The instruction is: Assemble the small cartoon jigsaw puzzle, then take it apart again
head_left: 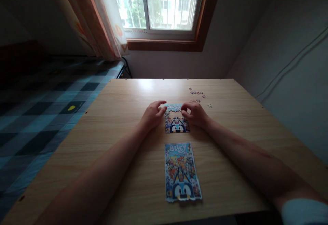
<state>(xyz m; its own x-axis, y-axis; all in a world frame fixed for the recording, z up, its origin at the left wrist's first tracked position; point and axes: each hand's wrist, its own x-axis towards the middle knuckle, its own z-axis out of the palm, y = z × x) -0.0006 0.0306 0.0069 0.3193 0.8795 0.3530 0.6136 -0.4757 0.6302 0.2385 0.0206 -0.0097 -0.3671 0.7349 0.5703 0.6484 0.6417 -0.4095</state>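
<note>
A small, colourful jigsaw puzzle [175, 120] lies in the middle of the wooden table [123, 143]. My left hand [153, 113] rests at its upper left corner, fingers curled, fingertips touching the top edge. My right hand [195, 113] is at the upper right corner, its fingers pinched at the puzzle's top edge; whether a piece is in them is hidden. Nearer to me lies a printed picture card [182, 171] showing the same cartoon design.
Several loose puzzle pieces [197, 93] are scattered on the table beyond my right hand. A bed with a checked cover [43, 109] stands along the table's left side. A window [159, 6] and curtain [102, 23] are behind; a wall runs on the right.
</note>
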